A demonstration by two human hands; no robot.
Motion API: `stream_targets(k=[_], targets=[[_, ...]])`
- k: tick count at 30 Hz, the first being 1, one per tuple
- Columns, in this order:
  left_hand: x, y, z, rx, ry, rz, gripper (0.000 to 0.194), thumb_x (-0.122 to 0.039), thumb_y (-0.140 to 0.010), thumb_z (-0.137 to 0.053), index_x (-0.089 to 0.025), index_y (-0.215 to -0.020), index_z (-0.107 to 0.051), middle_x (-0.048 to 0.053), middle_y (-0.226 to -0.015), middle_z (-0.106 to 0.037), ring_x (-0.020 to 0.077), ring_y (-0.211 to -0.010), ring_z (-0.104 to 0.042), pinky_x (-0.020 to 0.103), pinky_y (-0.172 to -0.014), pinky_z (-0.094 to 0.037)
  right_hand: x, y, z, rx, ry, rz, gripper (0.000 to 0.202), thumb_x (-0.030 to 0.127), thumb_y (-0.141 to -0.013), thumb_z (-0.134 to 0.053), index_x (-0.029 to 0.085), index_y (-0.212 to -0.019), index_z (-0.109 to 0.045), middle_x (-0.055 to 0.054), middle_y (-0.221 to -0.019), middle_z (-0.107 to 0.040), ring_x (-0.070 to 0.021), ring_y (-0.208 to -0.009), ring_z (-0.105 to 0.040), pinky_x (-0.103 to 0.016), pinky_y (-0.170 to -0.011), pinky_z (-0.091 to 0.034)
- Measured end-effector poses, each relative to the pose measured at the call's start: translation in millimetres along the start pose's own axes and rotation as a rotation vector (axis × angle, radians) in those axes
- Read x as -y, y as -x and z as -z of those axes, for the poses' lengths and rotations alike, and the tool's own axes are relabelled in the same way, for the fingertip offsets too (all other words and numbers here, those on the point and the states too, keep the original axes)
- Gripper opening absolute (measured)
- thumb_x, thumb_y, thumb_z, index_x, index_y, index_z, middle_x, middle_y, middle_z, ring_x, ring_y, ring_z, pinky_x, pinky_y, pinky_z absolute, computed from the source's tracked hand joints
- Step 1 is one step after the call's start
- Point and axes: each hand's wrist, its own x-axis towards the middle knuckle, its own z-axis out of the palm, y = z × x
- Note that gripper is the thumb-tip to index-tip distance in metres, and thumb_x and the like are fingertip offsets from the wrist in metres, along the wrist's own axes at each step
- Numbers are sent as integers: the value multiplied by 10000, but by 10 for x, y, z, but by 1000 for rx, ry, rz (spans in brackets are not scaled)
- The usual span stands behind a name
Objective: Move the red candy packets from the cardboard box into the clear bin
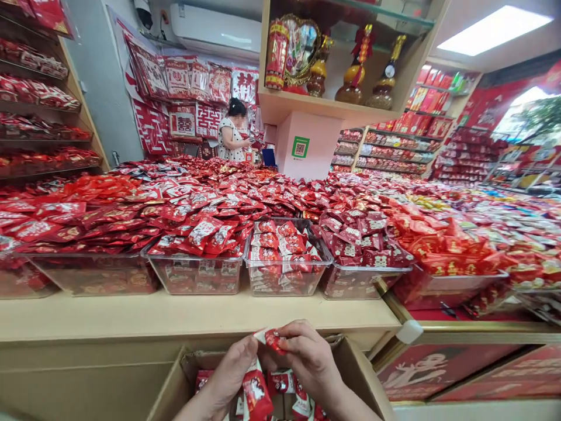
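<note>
My left hand (232, 371) and my right hand (309, 354) meet above an open cardboard box (170, 390). Between their fingertips is a small red and white candy packet (274, 339), pinched from both sides. A second candy packet (256, 389) hangs under my left hand, against its palm side. Several more red and white packets (281, 381) lie inside the box. Straight ahead on the counter stands a clear plastic bin (287, 286) with similar packets stacked in rows.
Other clear bins (197, 278) heaped with red packets line the counter edge (210, 316). A white corner guard (409, 331) sits at the right counter joint. A shelf cabinet (324, 105) hangs overhead with bottles. Another person (232, 134) stands at the back.
</note>
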Motion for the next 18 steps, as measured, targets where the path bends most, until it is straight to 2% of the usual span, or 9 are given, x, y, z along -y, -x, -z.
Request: stream_targets(k=[3, 6, 8, 10, 13, 15, 18], targets=[[-62, 28, -55, -43, 91, 6, 391, -451, -677, -573, -146, -922, -594, 37, -744, -658, 166, -675, -570, 257, -649, -418, 65, 29, -29, 127, 52, 122, 326, 20, -709, -434, 245, -914, -550, -57, -1005, -538, -169, -949, -466, -330, -785, -401], [-77, 22, -51, -125, 81, 33, 376, -386, -646, -625, -153, -940, -602, 30, -760, -669, 177, -684, -578, 258, -636, -431, 76, 54, -56, 163, 8, 105, 329, 18, -692, -406, 236, -885, -558, -58, -1045, -507, -182, -993, -441, -351, -813, -387], [-66, 8, -32, -158, 62, 32, 378, -381, -640, -628, -153, -940, -606, 30, -761, -674, 185, -678, -586, 265, -624, -440, 53, 72, -81, 76, -56, -16, 268, 52, -719, -407, 219, -864, -558, -63, -1003, -519, -179, -958, -465, -342, -805, -393], [-49, -7, -15, -168, 36, 8, 375, -379, -635, -631, -150, -931, -610, 28, -757, -677, 198, -693, -593, 283, -646, -448, 16, 87, -119, 9, -167, -219, 180, 128, -755, -439, 202, -887, -537, -64, -917, -548, -166, -857, -513, -307, -741, -425], [-24, -22, 2, -134, -31, -35, 363, -378, -646, -622, -149, -927, -612, 26, -770, -681, 215, -738, -594, 297, -674, -452, -41, 90, -188, 15, -363, -484, 170, 267, -738, -525, 181, -884, -507, -48, -806, -573, -147, -716, -542, -260, -620, -447], [-9, -31, 11, -99, -84, -53, 351, -373, -664, -609, -146, -931, -610, 30, -801, -679, 223, -777, -587, 299, -693, -450, -68, 76, -216, 8, -461, -571, 192, 309, -709, -561, 174, -830, -500, -37, -767, -575, -142, -690, -541, -253, -607, -441], [3, -43, 25, -73, -110, -91, 327, -357, -693, -587, -147, -943, -605, 33, -864, -669, 220, -828, -574, 306, -759, -430, -95, 55, -221, -32, -544, -583, 193, 312, -689, -582, 178, -781, -478, -15, -726, -556, -130, -685, -532, -244, -617, -427]])
